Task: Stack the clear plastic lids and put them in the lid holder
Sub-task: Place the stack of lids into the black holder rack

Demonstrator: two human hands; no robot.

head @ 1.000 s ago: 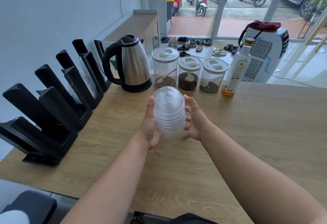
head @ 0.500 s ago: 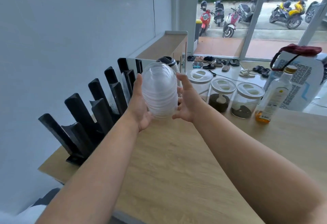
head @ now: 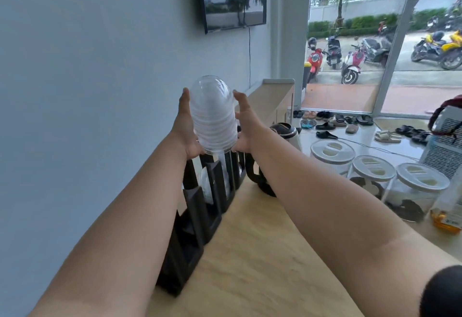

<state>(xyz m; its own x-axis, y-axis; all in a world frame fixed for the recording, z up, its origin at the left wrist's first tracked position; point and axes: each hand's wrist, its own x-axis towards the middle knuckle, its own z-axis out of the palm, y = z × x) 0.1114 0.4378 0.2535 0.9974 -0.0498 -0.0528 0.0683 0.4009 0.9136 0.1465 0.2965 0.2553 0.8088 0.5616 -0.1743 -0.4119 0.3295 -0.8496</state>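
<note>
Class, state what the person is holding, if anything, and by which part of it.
A stack of clear domed lids, gripped by its opposite sides: left hand on one flank, right hand on the other.

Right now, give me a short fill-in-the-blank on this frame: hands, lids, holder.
1. The stack of clear dome lids is held between ____ hands.
2. The stack is above the black lid holder, which stands along the ____.
3. The left hand and right hand press on the stack's ____.
4. The three canisters have ____ lids.

Missing words: two; wall; sides; white
</note>
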